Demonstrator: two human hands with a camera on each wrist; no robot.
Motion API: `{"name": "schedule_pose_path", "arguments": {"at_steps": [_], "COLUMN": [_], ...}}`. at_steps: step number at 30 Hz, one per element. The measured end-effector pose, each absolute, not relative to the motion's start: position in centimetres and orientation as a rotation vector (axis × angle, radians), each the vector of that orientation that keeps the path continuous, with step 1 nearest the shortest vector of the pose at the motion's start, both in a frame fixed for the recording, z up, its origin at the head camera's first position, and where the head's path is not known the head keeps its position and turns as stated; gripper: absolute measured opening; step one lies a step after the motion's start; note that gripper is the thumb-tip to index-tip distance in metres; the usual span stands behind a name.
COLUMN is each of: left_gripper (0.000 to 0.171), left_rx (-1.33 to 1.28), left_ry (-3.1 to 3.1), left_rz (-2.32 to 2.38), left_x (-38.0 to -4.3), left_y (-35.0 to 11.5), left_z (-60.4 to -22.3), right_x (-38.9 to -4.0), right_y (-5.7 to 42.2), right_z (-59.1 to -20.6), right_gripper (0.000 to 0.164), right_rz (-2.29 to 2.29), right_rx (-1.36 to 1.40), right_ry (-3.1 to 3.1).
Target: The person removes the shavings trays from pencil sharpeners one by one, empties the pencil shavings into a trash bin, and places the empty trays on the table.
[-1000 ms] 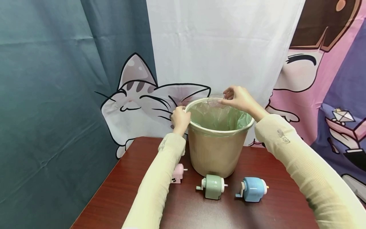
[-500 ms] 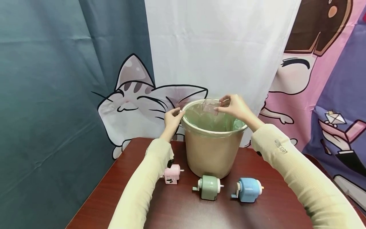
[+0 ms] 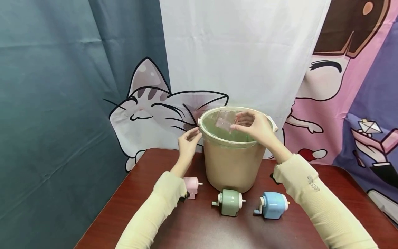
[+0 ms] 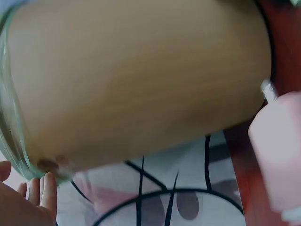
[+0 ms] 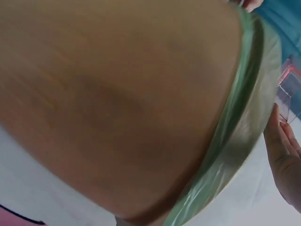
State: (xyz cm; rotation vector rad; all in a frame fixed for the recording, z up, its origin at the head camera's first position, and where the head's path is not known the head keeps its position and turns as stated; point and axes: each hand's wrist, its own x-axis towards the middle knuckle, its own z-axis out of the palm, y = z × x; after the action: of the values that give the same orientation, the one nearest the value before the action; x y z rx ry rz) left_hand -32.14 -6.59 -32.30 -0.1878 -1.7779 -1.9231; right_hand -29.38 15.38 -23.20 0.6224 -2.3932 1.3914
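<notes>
One clear box [image 3: 225, 119]: tilted, at the mouth of the bin [image 3: 234, 164]; how high it sits against the rim [image 3: 233, 142] I cannot tell.
Right hand [image 3: 258, 128]: gripping the clear box, its right end pinched between thumb and fingers.
Left hand [image 3: 187, 144]: fingers extended and thumb apart, fingertips just beside the left side of the rim; whether they touch it I cannot tell.
Bin: beige, upright, lined with a green bag [image 5: 227, 115] that folds out over the rim.
Pink sharpener [image 3: 191, 186]: near the foot of the bin on the left, partly hidden behind the left sleeve [image 3: 152, 212].
Green sharpener [image 3: 230, 203]: just in front of the bin, its crank to the left.
Blue sharpener [image 3: 274, 205]: to the right of the green one, its crank also to the left.
Right sleeve [image 3: 323, 204]: cream, like the other, with dark lettering near the cuff.
Table [image 3: 248, 237]: dark red-brown, under the bin and all three sharpeners.
Cloth [image 3: 242, 52]: hanging behind the table, printed with a smiling cat [image 3: 136, 129].
</notes>
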Motion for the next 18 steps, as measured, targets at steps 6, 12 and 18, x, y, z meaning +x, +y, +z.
{"name": "schedule_pose_path", "arguments": {"at_steps": [6,12,18], "left_gripper": [0.028,0.027,0.029], "left_rx": [-0.300,-0.333,-0.426], "left_ry": [-1.751,-1.748,-1.841], "left_rz": [-1.944,-1.968,-1.955], "left_x": [-29.0,-26.7,-24.8], "left_y": [-6.2,-6.6,-7.0], "left_z": [-35.2,-37.5,-39.0], "right_x": [-27.0,-25.1,-23.7], "right_y": [15.1,14.6,14.5], "right_z": [-24.1,-25.2,-27.0], "right_gripper": [0.040,0.043,0.043], "right_rz": [1.507,1.578,1.607], "right_rx": [0.656,0.655,0.696], "right_ry": [-2.296,-2.254,-2.169]}}
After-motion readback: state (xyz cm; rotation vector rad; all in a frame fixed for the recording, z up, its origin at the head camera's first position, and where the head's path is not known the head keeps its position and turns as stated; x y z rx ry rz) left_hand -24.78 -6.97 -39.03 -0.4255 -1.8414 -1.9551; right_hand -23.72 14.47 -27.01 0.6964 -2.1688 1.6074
